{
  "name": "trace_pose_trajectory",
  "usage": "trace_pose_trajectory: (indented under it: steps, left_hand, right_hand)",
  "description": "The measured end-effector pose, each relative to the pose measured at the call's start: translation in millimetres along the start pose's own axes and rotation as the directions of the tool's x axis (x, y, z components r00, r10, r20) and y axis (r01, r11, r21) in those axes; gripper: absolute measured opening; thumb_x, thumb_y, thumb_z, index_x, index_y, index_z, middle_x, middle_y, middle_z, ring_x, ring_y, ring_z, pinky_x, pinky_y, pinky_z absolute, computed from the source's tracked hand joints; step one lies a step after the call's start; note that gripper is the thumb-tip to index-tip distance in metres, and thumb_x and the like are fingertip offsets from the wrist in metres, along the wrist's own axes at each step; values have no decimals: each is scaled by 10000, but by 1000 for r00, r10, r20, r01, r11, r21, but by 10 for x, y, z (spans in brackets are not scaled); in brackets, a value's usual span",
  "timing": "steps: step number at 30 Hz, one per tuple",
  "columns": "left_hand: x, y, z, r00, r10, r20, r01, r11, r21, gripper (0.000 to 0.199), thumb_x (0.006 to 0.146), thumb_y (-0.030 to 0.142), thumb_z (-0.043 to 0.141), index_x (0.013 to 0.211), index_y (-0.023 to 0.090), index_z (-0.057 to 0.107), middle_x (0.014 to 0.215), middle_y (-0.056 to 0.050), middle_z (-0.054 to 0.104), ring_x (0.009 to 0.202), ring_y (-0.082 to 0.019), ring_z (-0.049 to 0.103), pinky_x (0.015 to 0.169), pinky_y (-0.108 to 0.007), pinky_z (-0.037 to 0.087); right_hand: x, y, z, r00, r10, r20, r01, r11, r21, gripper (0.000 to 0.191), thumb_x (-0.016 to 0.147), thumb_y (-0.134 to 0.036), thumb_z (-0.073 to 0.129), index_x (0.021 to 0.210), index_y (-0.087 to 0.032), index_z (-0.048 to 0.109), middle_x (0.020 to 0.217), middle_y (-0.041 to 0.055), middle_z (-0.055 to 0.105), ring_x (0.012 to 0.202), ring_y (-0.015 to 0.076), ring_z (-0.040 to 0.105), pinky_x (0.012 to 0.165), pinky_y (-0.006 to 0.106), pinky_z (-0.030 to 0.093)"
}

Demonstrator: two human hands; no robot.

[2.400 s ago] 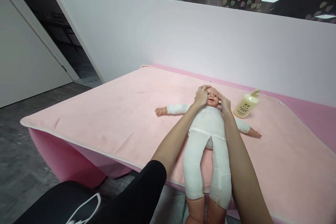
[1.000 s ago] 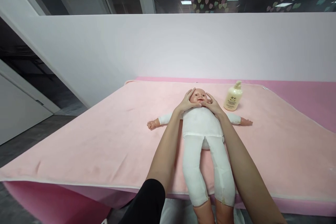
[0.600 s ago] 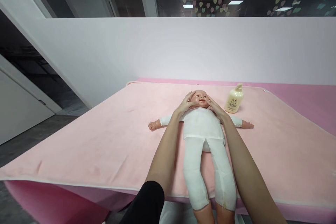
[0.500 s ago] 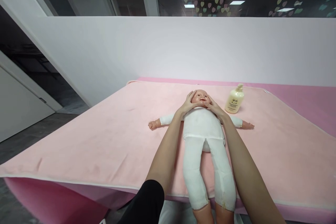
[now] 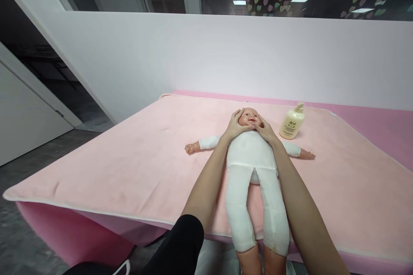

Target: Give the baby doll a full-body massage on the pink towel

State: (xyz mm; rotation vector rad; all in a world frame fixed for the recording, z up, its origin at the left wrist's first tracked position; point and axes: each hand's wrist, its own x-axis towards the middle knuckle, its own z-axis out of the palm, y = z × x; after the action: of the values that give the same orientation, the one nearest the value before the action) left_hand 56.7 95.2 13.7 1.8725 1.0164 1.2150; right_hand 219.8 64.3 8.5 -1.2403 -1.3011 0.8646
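A baby doll (image 5: 251,150) with a white cloth body lies face up, its arms stretched out to both sides and its lower legs reaching past the near edge. My left hand (image 5: 236,125) cups the left side of its head, fingers along the cheek and temple, thumb on the chin below the mouth. On the opposite cheek rests my right hand (image 5: 266,129), fingers curved round the face and thumb also at the chin. The two thumb tips are close together. A pale yellow pump bottle (image 5: 292,123) stands upright just right of the doll's head.
A light pink blanket (image 5: 129,163) covers the table, with a darker pink surface (image 5: 380,131) showing at the back right. Behind it rises a white partition wall (image 5: 226,56) topped by dark glass. A door (image 5: 29,120) and grey floor are at the left.
The thumbs have moved slightly lower under the doll's mouth, while both hands stay round its face. The whole view has shifted a little; the bottle keeps its place on the blanket.
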Motion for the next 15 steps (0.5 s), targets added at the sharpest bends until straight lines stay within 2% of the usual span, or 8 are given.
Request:
trace_pose_trajectory:
  steps: [4,8,11,13,15]
  left_hand:
    - [-8,15,-1,1000,-10,9,10,1000,4,894,599,435,762,1382,245,375,1445,-95,298,1368,-261,263,1125,-363,237]
    - [-11,36,-27,998,-24,51,25,1000,-9,835,662,452,708,1390,236,361,1476,-83,268,1387,-233,229,1134,-326,214]
    - [-15,43,-67,997,-20,77,21,1000,-13,806,689,467,679,1391,226,364,1498,-78,254,1390,-222,228,1133,-311,212]
    - [-21,43,-92,996,-6,94,4,1000,18,789,706,485,659,1393,237,362,1509,-68,249,1396,-225,215,1137,-325,201]
    - [-29,40,-109,996,10,83,-13,1000,28,667,790,510,549,1382,249,385,1502,-48,279,1394,-209,224,1138,-328,193]
  right_hand:
    - [-13,8,-32,999,34,35,-35,999,25,741,716,-486,666,1357,-198,428,1241,84,588,1109,215,567,986,381,431]
    - [-8,31,-48,1000,-24,11,24,999,26,711,735,-507,642,1346,-203,442,1322,68,524,1198,203,503,1025,353,392]
    - [3,34,-40,1000,-8,-8,8,1000,23,661,761,-510,612,1332,-214,460,1315,58,531,1194,206,510,1021,375,397]
    - [5,20,-25,999,44,-16,-42,994,98,598,810,-531,538,1313,-212,485,1244,68,589,1113,205,573,963,380,451]
    - [-1,-4,-6,994,108,1,-105,971,213,567,860,-553,435,1296,-197,502,1171,88,632,1017,201,625,898,377,496]
